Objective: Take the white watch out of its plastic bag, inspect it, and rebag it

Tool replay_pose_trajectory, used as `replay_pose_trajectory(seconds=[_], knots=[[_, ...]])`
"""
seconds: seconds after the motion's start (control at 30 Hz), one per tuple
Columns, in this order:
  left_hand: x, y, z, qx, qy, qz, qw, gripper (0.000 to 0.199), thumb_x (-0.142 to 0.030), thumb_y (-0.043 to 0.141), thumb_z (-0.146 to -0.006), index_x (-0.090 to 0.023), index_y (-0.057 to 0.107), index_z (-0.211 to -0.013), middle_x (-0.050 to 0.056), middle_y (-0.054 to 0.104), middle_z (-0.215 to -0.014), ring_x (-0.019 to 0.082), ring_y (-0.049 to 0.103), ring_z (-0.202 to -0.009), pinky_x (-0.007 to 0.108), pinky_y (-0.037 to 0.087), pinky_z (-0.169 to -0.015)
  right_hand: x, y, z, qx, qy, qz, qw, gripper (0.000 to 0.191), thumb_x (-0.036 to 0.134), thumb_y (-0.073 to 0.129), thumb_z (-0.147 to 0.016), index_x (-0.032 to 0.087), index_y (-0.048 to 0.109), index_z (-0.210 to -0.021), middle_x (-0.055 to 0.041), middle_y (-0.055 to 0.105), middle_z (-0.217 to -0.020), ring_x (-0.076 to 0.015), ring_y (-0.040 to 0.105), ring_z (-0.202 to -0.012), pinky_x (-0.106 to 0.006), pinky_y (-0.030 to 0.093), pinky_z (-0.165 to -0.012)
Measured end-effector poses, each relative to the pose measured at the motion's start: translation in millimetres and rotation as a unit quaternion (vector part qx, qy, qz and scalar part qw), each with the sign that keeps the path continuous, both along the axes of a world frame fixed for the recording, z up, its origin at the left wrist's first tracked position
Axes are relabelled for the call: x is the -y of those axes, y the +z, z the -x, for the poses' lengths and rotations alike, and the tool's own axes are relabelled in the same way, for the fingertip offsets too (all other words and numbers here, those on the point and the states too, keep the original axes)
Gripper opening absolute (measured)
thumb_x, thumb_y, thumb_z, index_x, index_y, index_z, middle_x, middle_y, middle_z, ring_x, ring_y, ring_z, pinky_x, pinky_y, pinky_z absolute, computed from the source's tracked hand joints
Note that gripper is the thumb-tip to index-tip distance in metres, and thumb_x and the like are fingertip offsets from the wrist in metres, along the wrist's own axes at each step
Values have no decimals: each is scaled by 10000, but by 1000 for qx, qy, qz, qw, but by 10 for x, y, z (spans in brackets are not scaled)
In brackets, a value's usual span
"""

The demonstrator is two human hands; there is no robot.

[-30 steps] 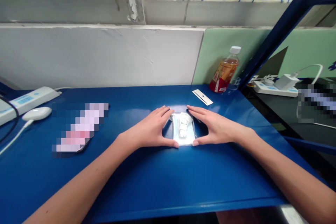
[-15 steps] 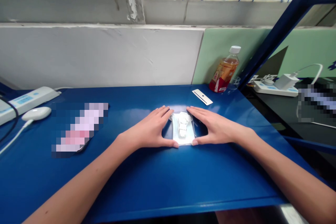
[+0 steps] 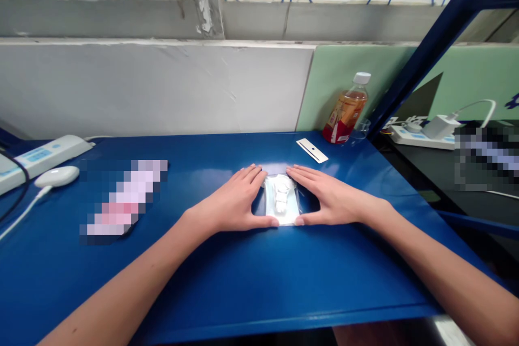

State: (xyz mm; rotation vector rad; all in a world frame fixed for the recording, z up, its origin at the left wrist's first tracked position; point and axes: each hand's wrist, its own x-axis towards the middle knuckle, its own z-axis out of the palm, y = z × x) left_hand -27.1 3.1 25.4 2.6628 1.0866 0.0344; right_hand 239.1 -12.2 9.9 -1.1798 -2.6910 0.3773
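Note:
A small clear plastic packet [image 3: 281, 200] lies flat on the blue table [image 3: 267, 275], between my two hands. Inside it shows something white, bundled like a cord, over a pale blue sheet; its exact kind is hard to make out in the glare. My left hand [image 3: 239, 200] rests at the packet's left side, thumb stretched to the near left corner and fingers at the far left corner. On the opposite side, my right hand [image 3: 328, 194] mirrors it, thumb at the near right corner and fingertips at the far edge. Both hands have thumb and fingers spread apart.
Behind my right hand lies a narrow white card [image 3: 312, 150]. A drink bottle [image 3: 346, 111] stands near the green wall panel. Leftward are a blurred-out flat item [image 3: 132, 197], a white puck-like device [image 3: 58, 176] with a cable, and a power strip [image 3: 48, 158].
The view has shifted very slightly. Both hands stay at the packet's sides, with the left thumb a little further over its near corner.

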Motion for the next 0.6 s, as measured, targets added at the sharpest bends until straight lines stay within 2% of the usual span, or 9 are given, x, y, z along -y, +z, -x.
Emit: replay_pose_trajectory(seconds=[0.13,0.27,0.37,0.47,0.6], knots=[[0,-15,5,-7,0,-4,1000,1044,-774,535,-790,-69,272,-1513,218,269,-1579,369,204,-1474,469,220,-1168,-2,-5,-4,-2,2,-2,1000,1069,692,654,-757,51,286,-1530,-241,326,-1557,-376,302,-1447,-533,335,-1147],[0,-7,11,-30,-1,2,1000,1047,-763,485,-829,-49,203,-1540,220,188,-1603,361,157,-1487,471,207,-1171,-8,-3,7,-15,4,-31,999,1003,692,664,-747,80,383,-1490,-236,415,-1511,-388,389,-1399,-541,383,-1110],[-2,1,29,-32,-3,4,999,1027,-749,458,-854,-55,163,-1552,215,174,-1606,352,161,-1488,461,200,-1174,-20,9,23,-35,-3,-61,998,802,601,665,-805,108,492,-1414,-216,558,-1395,-363,552,-1259,-515,477,-1020],[-12,5,56,-24,-11,7,1000,991,-726,448,-876,-53,174,-1550,213,175,-1605,347,150,-1491,456,195,-1178,-37,8,29,-46,-29,-80,995,585,518,627,-873,129,589,-1308,-174,670,-1248,-323,641,-1127,-459,524,-943],[-38,-8,78,-18,-15,15,1000,776,-578,392,-964,-81,231,-1539,187,185,-1607,329,137,-1495,469,199,-1178,-52,-8,17,-54,-84,-97,990,484,515,638,-867,170,650,-1205,-115,742,-1039,-283,700,-934,-409,549,-811]])
